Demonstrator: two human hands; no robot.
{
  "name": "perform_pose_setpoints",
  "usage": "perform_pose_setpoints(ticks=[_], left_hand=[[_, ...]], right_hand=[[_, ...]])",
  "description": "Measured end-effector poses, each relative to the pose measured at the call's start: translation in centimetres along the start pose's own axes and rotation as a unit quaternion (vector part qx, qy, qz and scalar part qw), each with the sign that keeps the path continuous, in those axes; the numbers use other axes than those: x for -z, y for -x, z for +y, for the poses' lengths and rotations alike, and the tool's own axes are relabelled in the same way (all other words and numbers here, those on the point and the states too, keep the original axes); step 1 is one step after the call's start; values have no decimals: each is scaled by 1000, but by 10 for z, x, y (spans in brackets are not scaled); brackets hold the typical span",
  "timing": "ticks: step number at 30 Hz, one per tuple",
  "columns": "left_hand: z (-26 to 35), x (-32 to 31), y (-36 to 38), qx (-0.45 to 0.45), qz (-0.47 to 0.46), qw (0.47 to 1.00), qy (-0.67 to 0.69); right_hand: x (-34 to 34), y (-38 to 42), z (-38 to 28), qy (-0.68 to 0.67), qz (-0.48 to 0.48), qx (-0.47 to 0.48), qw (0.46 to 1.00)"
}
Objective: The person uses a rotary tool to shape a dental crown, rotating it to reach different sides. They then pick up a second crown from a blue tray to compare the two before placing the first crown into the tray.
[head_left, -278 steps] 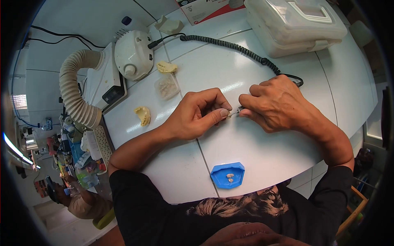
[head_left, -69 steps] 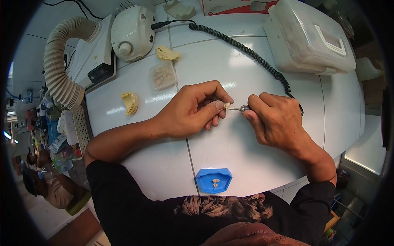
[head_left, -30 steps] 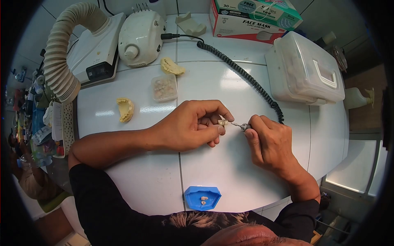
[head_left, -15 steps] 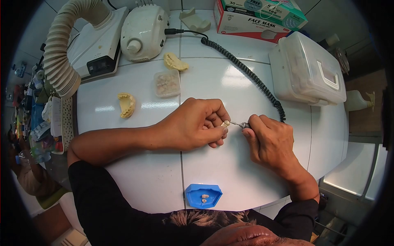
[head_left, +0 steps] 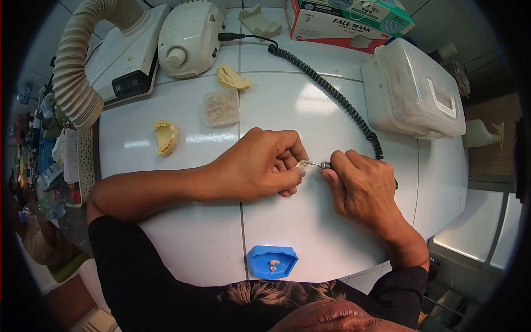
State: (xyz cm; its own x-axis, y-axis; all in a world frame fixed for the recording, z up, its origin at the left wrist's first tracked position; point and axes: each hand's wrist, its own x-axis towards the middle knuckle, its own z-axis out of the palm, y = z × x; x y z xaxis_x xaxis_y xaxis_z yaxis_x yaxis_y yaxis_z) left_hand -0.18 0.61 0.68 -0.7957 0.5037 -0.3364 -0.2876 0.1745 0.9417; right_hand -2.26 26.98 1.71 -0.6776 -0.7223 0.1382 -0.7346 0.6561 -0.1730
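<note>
Handpiece (head_left: 327, 165) | long axis crosswise, bit (head_left: 314, 163) leftward | right grip (head_left: 365, 188) clamped on it | left grip (head_left: 257, 169) pinching pale piece (head_left: 301, 164)

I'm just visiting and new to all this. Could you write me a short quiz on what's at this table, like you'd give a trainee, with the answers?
1. Which hand holds the slim tool with the metal tip?
A) left
B) right
C) neither

2. True or false: nothing lies in the blue tray.

3. Fill in the blank: the plug on the coiled black cord goes into the ____.

Key:
1. B, the right hand.
2. False; small pale pieces lie in it.
3. White box with a knob.
</note>
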Motion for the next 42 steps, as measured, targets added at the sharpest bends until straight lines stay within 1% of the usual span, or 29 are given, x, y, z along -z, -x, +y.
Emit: perform_pose_setpoints(ticks=[5, 42], left_hand=[[-1, 0, 0, -3, 1, 1000, -12], [1, 0, -1, 4, 14, 1000, -19]], right_hand=[[3, -1, 0, -1, -13, 3, 1000], [-2, 0, -3, 9, 2, 1, 1000]])
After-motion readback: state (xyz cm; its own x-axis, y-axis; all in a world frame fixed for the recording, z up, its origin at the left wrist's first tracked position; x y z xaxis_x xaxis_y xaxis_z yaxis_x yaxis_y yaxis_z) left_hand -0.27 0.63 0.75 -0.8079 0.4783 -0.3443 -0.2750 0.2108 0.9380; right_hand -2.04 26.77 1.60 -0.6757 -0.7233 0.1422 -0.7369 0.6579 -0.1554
